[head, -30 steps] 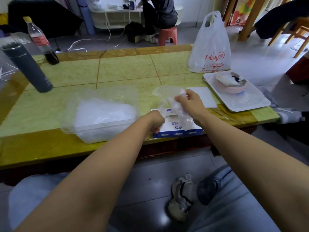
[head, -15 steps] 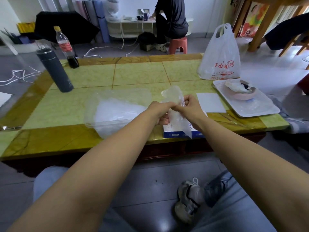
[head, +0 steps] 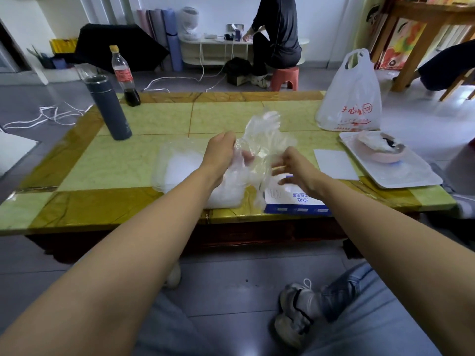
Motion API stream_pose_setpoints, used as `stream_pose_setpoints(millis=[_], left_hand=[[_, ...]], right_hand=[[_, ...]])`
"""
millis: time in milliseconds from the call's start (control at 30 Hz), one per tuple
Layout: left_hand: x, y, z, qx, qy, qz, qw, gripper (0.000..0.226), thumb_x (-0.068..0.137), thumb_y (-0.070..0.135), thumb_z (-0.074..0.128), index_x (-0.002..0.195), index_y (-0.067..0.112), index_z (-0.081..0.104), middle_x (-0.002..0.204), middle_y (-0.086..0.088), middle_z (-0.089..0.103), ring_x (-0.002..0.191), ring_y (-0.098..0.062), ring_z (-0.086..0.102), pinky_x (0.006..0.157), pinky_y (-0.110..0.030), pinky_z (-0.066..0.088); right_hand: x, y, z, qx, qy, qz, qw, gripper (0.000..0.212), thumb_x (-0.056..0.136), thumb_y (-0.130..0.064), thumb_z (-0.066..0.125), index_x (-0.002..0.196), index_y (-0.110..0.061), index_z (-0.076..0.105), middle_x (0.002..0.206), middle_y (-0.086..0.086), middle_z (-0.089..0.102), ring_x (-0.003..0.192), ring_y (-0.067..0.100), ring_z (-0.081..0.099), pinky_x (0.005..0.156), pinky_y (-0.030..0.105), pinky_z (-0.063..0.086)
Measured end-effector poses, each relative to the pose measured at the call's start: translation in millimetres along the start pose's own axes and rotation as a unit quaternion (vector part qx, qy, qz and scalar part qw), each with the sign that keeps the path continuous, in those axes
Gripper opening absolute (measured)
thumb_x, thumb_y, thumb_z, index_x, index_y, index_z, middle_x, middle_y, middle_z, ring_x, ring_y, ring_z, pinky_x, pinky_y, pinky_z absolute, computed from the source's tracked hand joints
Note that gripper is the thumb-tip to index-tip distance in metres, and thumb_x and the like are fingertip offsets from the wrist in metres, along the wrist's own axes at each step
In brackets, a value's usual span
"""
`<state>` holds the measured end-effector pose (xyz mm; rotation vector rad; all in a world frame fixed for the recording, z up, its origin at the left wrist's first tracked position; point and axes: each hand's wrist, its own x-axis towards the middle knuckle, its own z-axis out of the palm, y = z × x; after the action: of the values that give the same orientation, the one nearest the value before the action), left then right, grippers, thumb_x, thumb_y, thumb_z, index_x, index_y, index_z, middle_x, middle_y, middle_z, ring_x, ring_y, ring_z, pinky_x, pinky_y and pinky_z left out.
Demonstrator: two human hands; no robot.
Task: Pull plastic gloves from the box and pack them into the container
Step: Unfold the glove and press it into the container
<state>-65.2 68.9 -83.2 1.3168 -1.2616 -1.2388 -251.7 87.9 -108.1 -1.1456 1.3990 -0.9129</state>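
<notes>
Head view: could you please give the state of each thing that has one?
Glove: crumpled, held up by the left hand.
Right hand: fingers spread beside the glove.
Container: open, partly filled.
Box: lying flat.
Bottle: capped, nearly empty.
Flask: upright.

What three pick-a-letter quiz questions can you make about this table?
1. The blue-and-white cardboard glove box lies where from the clear plastic container? A) left B) right C) behind
2. How many drink bottles stand on the green tiled table? A) one B) two C) four
3. The thin see-through plastic glove is: A) inside the box B) on the floor C) gripped in the air
Answers: 1 B, its right side. 2 B, a dark grey flask and a clear cola bottle. 3 C, the left hand grips it.
</notes>
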Motion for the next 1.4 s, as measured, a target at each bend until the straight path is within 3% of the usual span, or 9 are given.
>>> stream_pose_setpoints(millis=[167, 267, 533, 667, 767, 867, 1000, 1167, 1400], left_hand=[[0, -3, -42, 0.123, -0.026, 0.047, 0.991, 0.027, 0.095, 0.006, 0.033, 0.069, 0.012, 0.035, 0.046, 0.003, 0.054, 0.041, 0.001, 0.049, 0.043, -0.014, 0.032], [8, -14, -66, 0.160, -0.032, 0.038, 0.986, 0.019, 0.096, 0.011, 0.038, 0.077, 0.011, 0.040, 0.054, -0.005, 0.052, 0.036, -0.008, 0.045, 0.040, -0.019, 0.033], [38, -39, -101, 0.325, 0.008, 0.061, 0.944, 0.017, 0.101, 0.032, 0.038, 0.096, 0.017, 0.045, 0.077, -0.007, 0.063, 0.046, -0.022, 0.053, 0.049, -0.029, 0.043], [60, -50, -104, 0.459, 0.044, 0.098, 0.882, 0.016, 0.102, 0.028, 0.035, 0.100, 0.016, 0.045, 0.080, -0.010, 0.064, 0.065, -0.029, 0.055, 0.055, -0.038, 0.043], [73, -59, -100, 0.527, 0.030, 0.109, 0.842, 0.015, 0.103, 0.026, 0.033, 0.103, 0.016, 0.043, 0.080, -0.009, 0.060, 0.065, -0.027, 0.049, 0.050, -0.032, 0.029], [84, -66, -93, 0.554, 0.007, 0.132, 0.822, 0.015, 0.104, 0.028, 0.033, 0.103, 0.015, 0.041, 0.080, -0.010, 0.058, 0.066, -0.030, 0.048, 0.053, -0.033, 0.029], [95, -74, -85, 0.591, -0.027, 0.148, 0.792, 0.016, 0.104, 0.030, 0.033, 0.105, 0.015, 0.039, 0.077, -0.008, 0.053, 0.067, -0.028, 0.047, 0.056, -0.035, 0.029], [103, -76, -85, 0.582, -0.057, 0.128, 0.801, 0.018, 0.099, 0.031, 0.047, 0.108, 0.016, 0.043, 0.083, -0.004, 0.055, 0.070, -0.024, 0.049, 0.059, -0.032, 0.035], [92, -25, -58, 0.577, -0.028, 0.194, 0.793, 0.012, 0.085, 0.019, 0.056, 0.094, 0.012, 0.058, 0.092, -0.003, 0.047, 0.088, -0.025, 0.049, 0.073, -0.032, 0.040]], right_hand=[[12, -16, 26, 0.090, -0.042, -0.061, 0.993, 0.066, 0.085, -0.065, 0.046, 0.123, -0.013, 0.061, 0.116, 0.005, 0.069, 0.101, 0.022, 0.066, 0.089, 0.036, 0.051], [18, -23, 49, 0.061, -0.074, -0.049, 0.994, 0.088, 0.071, -0.080, 0.055, 0.130, -0.014, 0.056, 0.123, 0.004, 0.067, 0.100, 0.021, 0.069, 0.085, 0.035, 0.056], [45, -24, 89, -0.069, 0.046, -0.017, 0.996, 0.034, 0.082, 0.004, 0.068, 0.111, -0.003, 0.052, 0.084, 0.014, 0.061, 0.059, 0.019, 0.059, 0.050, 0.024, 0.053], [58, -19, 99, -0.143, 0.044, -0.003, 0.989, 0.053, 0.078, 0.003, 0.071, 0.121, -0.007, 0.040, 0.090, 0.016, 0.056, 0.057, 0.022, 0.058, 0.058, 0.036, 0.055], [69, -17, 105, -0.303, 0.124, -0.111, 0.938, 0.071, 0.076, -0.018, 0.077, 0.135, -0.010, 0.039, 0.122, 0.010, 0.050, 0.107, 0.022, 0.053, 0.088, 0.031, 0.046], [77, -21, 109, -0.322, 0.175, -0.256, 0.895, 0.043, 0.078, -0.014, 0.067, 0.119, -0.013, 0.056, 0.112, 0.003, 0.055, 0.100, 0.016, 0.051, 0.084, 0.028, 0.043], [89, -17, 116, -0.318, 0.036, -0.198, 0.926, 0.020, 0.085, -0.002, 0.053, 0.090, -0.012, 0.069, 0.082, -0.001, 0.066, 0.067, 0.012, 0.059, 0.067, 0.029, 0.048], [104, 0, 128, -0.487, -0.121, -0.013, 0.865, 0.036, 0.091, -0.005, 0.051, 0.126, -0.013, 0.055, 0.117, 0.010, 0.062, 0.096, 0.027, 0.066, 0.084, 0.034, 0.053], [119, 9, 140, -0.484, -0.176, 0.048, 0.856, 0.049, 0.090, 0.000, 0.047, 0.137, -0.013, 0.046, 0.138, 0.006, 0.047, 0.121, 0.026, 0.051, 0.096, 0.034, 0.047]])
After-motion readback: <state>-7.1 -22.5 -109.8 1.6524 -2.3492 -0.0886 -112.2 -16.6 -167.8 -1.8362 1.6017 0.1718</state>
